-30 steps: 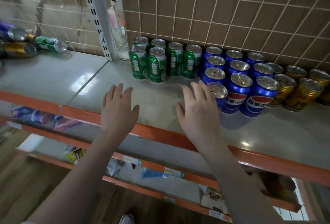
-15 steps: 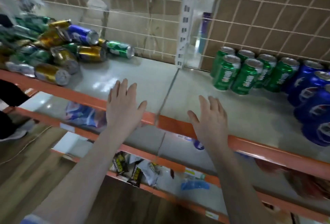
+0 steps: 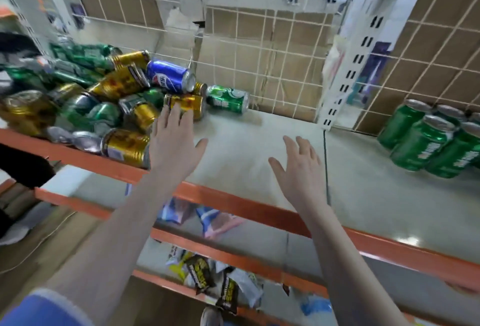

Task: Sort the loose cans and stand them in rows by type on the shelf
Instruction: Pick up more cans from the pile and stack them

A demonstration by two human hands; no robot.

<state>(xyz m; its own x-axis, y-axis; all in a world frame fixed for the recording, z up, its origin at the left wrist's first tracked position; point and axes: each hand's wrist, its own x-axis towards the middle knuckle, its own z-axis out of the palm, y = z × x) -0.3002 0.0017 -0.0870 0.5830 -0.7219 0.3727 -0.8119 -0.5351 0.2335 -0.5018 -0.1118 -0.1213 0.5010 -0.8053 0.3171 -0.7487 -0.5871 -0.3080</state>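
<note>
Your released hands, left hand [image 3: 174,144] and right hand [image 3: 301,170], hover over bare shelf [image 3: 259,149] between loose cans [image 3: 109,92] and standing green cans [image 3: 428,141].

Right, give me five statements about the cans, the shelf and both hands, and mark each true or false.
1. Both hands hold a can. False: the left hand and the right hand are open and hold nothing.
2. The blue can lies on its side on top of the pile. True.
3. The green cans at the right lie toppled on their sides. False: they stand upright in a group.
4. A single green can lies on its side at the pile's right edge, by the wire back. True.
5. The shelf between the pile and the standing cans is packed with gold cans. False: no cans stand on that stretch; the right hand is over it.
</note>
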